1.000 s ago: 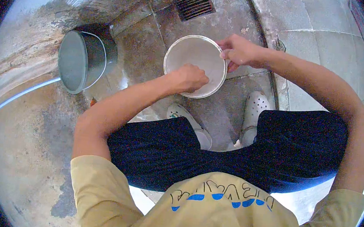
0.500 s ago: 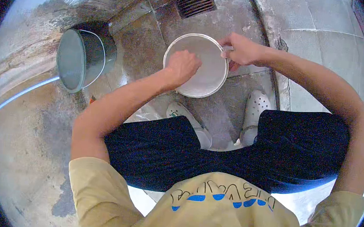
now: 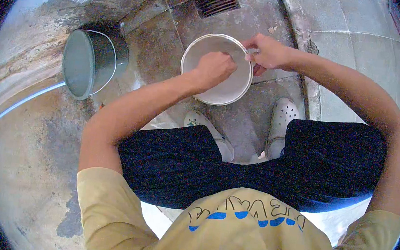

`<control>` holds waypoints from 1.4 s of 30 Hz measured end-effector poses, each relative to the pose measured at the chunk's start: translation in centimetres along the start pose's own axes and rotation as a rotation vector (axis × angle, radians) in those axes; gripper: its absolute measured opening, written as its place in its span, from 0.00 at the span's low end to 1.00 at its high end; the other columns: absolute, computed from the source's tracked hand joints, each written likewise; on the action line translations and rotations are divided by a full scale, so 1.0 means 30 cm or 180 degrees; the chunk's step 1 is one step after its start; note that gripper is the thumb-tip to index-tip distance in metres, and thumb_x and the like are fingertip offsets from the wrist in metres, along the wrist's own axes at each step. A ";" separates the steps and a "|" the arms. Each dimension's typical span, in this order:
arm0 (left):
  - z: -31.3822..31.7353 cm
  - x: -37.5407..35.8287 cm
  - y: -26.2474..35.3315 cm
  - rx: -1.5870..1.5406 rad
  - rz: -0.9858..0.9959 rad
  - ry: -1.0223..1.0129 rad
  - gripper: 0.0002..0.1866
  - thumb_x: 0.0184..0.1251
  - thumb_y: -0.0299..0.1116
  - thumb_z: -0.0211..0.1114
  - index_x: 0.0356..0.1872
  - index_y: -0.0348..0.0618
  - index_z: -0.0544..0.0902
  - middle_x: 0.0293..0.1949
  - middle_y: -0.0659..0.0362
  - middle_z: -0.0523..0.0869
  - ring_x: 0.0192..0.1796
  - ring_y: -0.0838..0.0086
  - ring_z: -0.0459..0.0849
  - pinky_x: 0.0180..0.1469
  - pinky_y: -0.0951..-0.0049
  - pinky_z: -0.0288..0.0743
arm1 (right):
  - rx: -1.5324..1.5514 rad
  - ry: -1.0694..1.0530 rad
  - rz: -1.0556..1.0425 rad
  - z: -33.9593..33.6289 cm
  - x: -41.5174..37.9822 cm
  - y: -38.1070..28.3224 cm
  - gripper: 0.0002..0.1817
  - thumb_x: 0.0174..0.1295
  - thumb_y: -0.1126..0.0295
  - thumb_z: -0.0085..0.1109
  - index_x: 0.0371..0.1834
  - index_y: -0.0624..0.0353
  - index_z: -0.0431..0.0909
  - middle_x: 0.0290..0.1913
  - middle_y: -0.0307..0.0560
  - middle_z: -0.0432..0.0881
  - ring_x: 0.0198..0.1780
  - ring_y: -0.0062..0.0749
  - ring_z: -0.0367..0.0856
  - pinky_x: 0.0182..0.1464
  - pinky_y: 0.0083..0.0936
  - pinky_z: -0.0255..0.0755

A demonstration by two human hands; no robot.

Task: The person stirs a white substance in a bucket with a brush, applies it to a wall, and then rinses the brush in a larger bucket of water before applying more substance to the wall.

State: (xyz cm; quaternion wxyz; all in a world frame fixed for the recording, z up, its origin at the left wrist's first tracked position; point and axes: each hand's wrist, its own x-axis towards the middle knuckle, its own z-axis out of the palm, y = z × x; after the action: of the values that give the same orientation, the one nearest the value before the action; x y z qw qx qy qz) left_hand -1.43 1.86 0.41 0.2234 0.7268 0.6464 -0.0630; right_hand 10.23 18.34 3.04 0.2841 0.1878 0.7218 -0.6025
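A round white bucket (image 3: pixel 229 91) stands on the stained floor in front of my feet, its opening facing up. My right hand (image 3: pixel 266 54) grips its rim at the right side, by a small light tab or handle end. Over the bucket's opening is my left hand (image 3: pixel 216 68), its fingers curled into a closed shape. Whatever those fingers hold, if anything, is hidden beneath the hand. The inside of the bucket looks pale, and its bottom is partly covered by my left hand and forearm.
A dark grey bucket (image 3: pixel 79 64) with a thin wire handle lies tilted at the left, near a pale blue hose (image 3: pixel 24 103). A floor drain grate (image 3: pixel 216 1) is beyond the white bucket. My feet in white clogs (image 3: pixel 285 115) are just below it.
My left hand has moved to the right and slightly up over the bucket's opening. My right hand remains at the rim, and the bucket sits slightly higher in view.
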 end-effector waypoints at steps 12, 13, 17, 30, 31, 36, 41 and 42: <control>0.008 -0.034 0.057 -0.0341 0.0038 -0.0527 0.09 0.57 0.30 0.55 0.29 0.40 0.83 0.29 0.49 0.85 0.35 0.54 0.86 0.34 0.55 0.81 | 0.0285 -0.0007 0.0053 0.002 -0.005 -0.011 0.21 0.64 0.80 0.47 0.62 0.64 0.70 0.55 0.53 0.77 0.32 0.34 0.83 0.34 0.30 0.83; 0.005 -0.040 0.064 -0.0286 0.0100 -0.0673 0.09 0.58 0.31 0.55 0.29 0.39 0.83 0.29 0.48 0.85 0.35 0.52 0.86 0.34 0.55 0.81 | 0.0291 -0.0020 -0.0027 0.000 0.000 -0.002 0.22 0.63 0.80 0.47 0.63 0.64 0.69 0.56 0.53 0.77 0.31 0.34 0.83 0.34 0.30 0.83; 0.052 -0.066 0.033 -0.0890 0.0390 -0.0746 0.09 0.57 0.30 0.56 0.30 0.38 0.83 0.29 0.46 0.85 0.35 0.50 0.86 0.34 0.55 0.80 | 0.0443 0.0004 -0.0102 0.009 0.008 0.017 0.24 0.62 0.81 0.47 0.63 0.62 0.69 0.57 0.53 0.76 0.31 0.33 0.82 0.34 0.29 0.82; 0.022 -0.075 -0.024 0.0364 -0.0179 -0.0688 0.10 0.60 0.31 0.54 0.31 0.43 0.85 0.30 0.49 0.86 0.34 0.57 0.87 0.33 0.55 0.81 | 0.0472 -0.0024 0.0072 0.003 -0.021 -0.029 0.23 0.64 0.79 0.49 0.64 0.62 0.69 0.54 0.53 0.78 0.31 0.33 0.84 0.33 0.28 0.83; 0.014 -0.078 -0.031 0.0379 -0.0281 -0.0567 0.11 0.60 0.31 0.54 0.31 0.43 0.86 0.29 0.49 0.86 0.33 0.58 0.87 0.33 0.56 0.81 | 0.0319 0.0001 0.0133 0.000 -0.022 -0.032 0.23 0.64 0.79 0.49 0.64 0.62 0.68 0.54 0.53 0.78 0.31 0.33 0.84 0.34 0.29 0.83; -0.026 -0.073 -0.026 0.0315 -0.0461 -0.0277 0.10 0.60 0.31 0.54 0.29 0.44 0.86 0.28 0.49 0.86 0.33 0.58 0.87 0.32 0.57 0.81 | 0.0115 -0.0034 -0.0002 -0.001 -0.008 -0.013 0.23 0.64 0.78 0.50 0.64 0.64 0.68 0.54 0.54 0.77 0.32 0.35 0.84 0.34 0.29 0.83; -0.030 -0.022 -0.030 0.0006 -0.0403 -0.0007 0.10 0.58 0.29 0.55 0.29 0.40 0.85 0.29 0.46 0.85 0.33 0.52 0.86 0.34 0.55 0.81 | 0.0102 -0.0163 0.0104 -0.011 -0.006 -0.018 0.21 0.64 0.77 0.50 0.61 0.68 0.69 0.59 0.55 0.74 0.34 0.36 0.85 0.35 0.29 0.84; -0.038 -0.018 -0.027 0.0007 -0.0397 -0.0009 0.10 0.58 0.29 0.55 0.29 0.40 0.85 0.29 0.46 0.85 0.33 0.52 0.86 0.34 0.55 0.81 | 0.0107 -0.0159 0.0106 -0.012 -0.003 -0.007 0.21 0.64 0.77 0.50 0.61 0.68 0.69 0.59 0.55 0.74 0.34 0.36 0.85 0.35 0.29 0.84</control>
State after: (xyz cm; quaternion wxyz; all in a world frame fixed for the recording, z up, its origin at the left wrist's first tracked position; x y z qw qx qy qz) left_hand -2.53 1.89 1.42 0.2192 0.6852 0.6901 -0.0785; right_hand 10.09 18.66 3.30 0.3088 0.1894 0.7010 -0.6142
